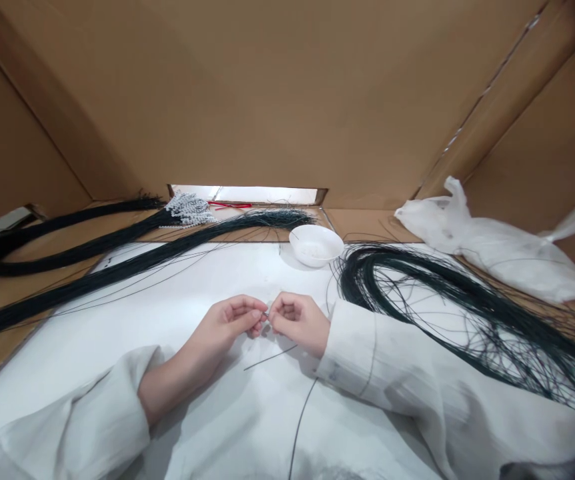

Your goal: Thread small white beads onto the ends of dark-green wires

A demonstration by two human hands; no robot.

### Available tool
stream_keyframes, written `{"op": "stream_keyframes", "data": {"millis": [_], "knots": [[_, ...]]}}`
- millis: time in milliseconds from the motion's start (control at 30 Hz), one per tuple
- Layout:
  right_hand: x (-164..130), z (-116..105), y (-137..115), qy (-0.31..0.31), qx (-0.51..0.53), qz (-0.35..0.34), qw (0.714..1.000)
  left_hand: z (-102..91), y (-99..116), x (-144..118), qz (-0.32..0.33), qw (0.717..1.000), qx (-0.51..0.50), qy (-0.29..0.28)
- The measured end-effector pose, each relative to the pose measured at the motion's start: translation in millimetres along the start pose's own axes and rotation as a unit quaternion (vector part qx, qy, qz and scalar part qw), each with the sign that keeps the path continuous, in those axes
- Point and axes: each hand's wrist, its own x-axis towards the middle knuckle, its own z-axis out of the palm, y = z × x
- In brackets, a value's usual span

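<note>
My left hand (235, 319) and my right hand (300, 320) meet fingertip to fingertip above the white work surface (207, 393). Both are closed in a pinch. A tiny dark piece (266, 313) shows between the fingertips, too small to name. A thin dark cord (270, 358) comes out from under my right hand and points toward the lower left. Another thin dark strand (300, 427) runs from below my right cuff to the bottom edge. Whether the two are one cord is hidden by my hand and sleeve.
A white bowl (316, 245) stands beyond my hands. Long bundles of dark cord (117, 279) lie left, one with white spiral ends (190, 209); a looped bundle (417, 267) lies right. A white plastic bag (512, 257) and red tool handles (230, 205) sit near cardboard walls (267, 93).
</note>
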Motion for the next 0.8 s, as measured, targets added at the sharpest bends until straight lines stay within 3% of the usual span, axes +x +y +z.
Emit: {"op": "stream_keyframes", "data": {"millis": [600,800], "knots": [[-2.2,-1.3,6.6,0.012,-0.078,-0.069,0.994,0.8,0.3,-0.3,0.01,1.0,-0.003,-0.007],[-3.7,-1.1,3.9,0.022,-0.105,-0.075,0.991,-0.3,0.8,0.4,0.017,0.999,0.032,0.022]]}}
